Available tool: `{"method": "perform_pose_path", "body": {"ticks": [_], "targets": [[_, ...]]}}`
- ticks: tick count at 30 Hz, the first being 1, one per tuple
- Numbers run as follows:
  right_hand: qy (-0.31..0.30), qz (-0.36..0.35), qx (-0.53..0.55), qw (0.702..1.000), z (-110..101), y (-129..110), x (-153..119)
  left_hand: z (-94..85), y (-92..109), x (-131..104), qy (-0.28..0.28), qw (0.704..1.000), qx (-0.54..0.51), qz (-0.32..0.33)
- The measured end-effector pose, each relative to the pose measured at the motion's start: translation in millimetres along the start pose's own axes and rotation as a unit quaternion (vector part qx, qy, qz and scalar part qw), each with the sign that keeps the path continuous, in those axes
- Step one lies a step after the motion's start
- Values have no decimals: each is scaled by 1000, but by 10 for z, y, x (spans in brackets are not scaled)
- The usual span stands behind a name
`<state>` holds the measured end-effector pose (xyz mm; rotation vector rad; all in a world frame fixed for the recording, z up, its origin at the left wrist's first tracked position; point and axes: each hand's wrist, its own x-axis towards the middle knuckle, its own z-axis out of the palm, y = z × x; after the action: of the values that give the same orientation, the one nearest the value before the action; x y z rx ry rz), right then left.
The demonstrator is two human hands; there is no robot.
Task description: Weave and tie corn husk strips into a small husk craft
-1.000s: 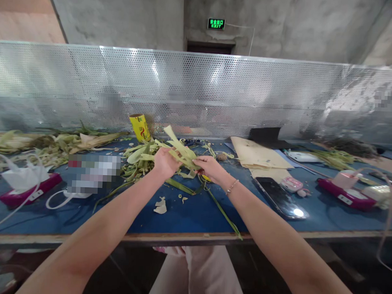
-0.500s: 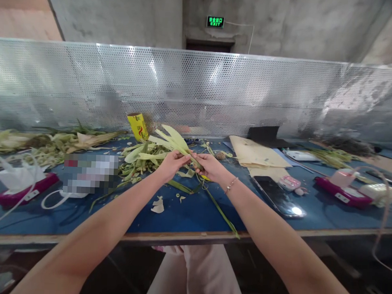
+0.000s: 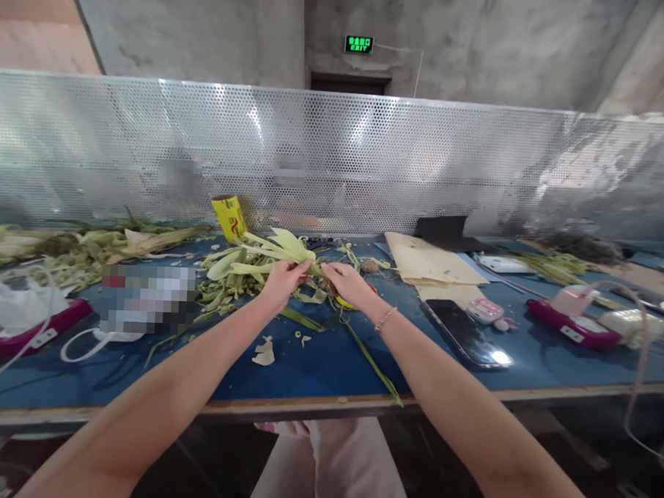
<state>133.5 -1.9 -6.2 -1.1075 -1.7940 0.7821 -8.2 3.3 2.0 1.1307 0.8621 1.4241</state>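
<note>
Pale green corn husk leaves [image 3: 288, 245] fan out up and to the left from my fingers, above the middle of the blue table. My left hand [image 3: 284, 279] is closed on the base of the leaves. Close beside it on the right, my right hand [image 3: 345, 280] pinches the stem end of the same bundle; its fingertips partly hide that end. Behind my left hand lies a heap of green husk strips [image 3: 221, 273]. A long green leaf [image 3: 371, 361] trails toward the table's front edge.
A yellow tube [image 3: 229, 217] leans near the perforated metal screen [image 3: 325, 160]. On the right are brown paper [image 3: 435, 262], a phone [image 3: 463, 332], a pink case [image 3: 484, 310] and a magenta box [image 3: 574, 326]. Another magenta box [image 3: 36, 330] with tissues sits left, before more husks [image 3: 90, 253].
The husk leaves in my hands have dipped and shifted slightly left. My hands have moved slightly apart. The whole view has shifted a little.
</note>
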Motion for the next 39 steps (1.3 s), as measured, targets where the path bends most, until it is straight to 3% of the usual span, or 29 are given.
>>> {"method": "perform_pose_path", "body": {"ticks": [3, 6, 10, 16, 19, 25, 30, 35, 39], "targets": [[38, -72, -71, 994, 24, -25, -20, -11, -5, 19, 47, 999, 3, 19], [28, -48, -40, 998, 51, -16, -14, 1, 3, 12, 60, 997, 23, 45], [-28, 33, 101, 994, 53, 47, 27, 8, 15, -2, 16, 998, 27, 50], [-12, 48, 223, 974, 67, 40, 24, 15, 38, -36, -36, 999, -6, 40], [-34, 65, 294, 953, 71, -26, -9, 29, 52, -51, -51, 997, -35, 41], [-164, 123, 426, 881, 4, -84, -69, 33, 85, -76, -92, 995, -22, 37], [-204, 145, 478, 842, -26, -40, -62, 54, 118, -110, -99, 994, 14, 50], [-233, 157, 455, 845, -27, -55, -74, 32, 49, -69, -69, 993, 53, 77], [-188, 149, 366, 899, -19, -39, -48, -14, 18, -5, -46, 990, 86, 100]]}}
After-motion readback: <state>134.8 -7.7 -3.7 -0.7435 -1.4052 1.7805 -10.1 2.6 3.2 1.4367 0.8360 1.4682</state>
